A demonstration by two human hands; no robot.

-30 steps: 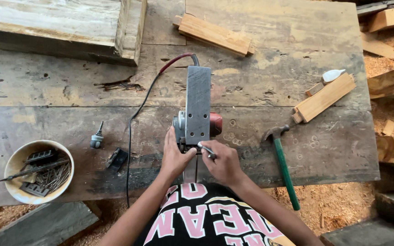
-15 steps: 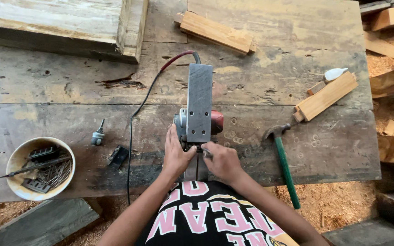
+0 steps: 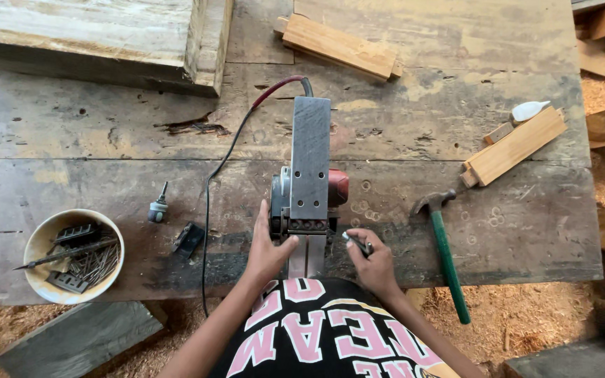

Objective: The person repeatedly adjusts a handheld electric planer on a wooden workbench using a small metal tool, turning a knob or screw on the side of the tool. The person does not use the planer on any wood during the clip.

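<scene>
An electric planer [image 3: 309,168] lies upside down on the worn wooden workbench [image 3: 92,133], its grey metal sole facing up and its cord trailing off to the left. My left hand [image 3: 267,250] grips the planer's near left side by the blade drum. My right hand [image 3: 374,262] is just right of the planer, closed on a small dark metal tool [image 3: 358,243] held a little away from the drum.
A green-handled hammer [image 3: 446,248] lies right of my hands. A bowl [image 3: 43,241] of nails and bits sits at the left, with a small bit [image 3: 157,208] and a black part [image 3: 189,239] beside it. Wood blocks [image 3: 516,145] and a thick plank [image 3: 92,35] lie farther back.
My right hand has drawn away from the planer's blade drum to the right with the small tool. My left hand stays on the planer.
</scene>
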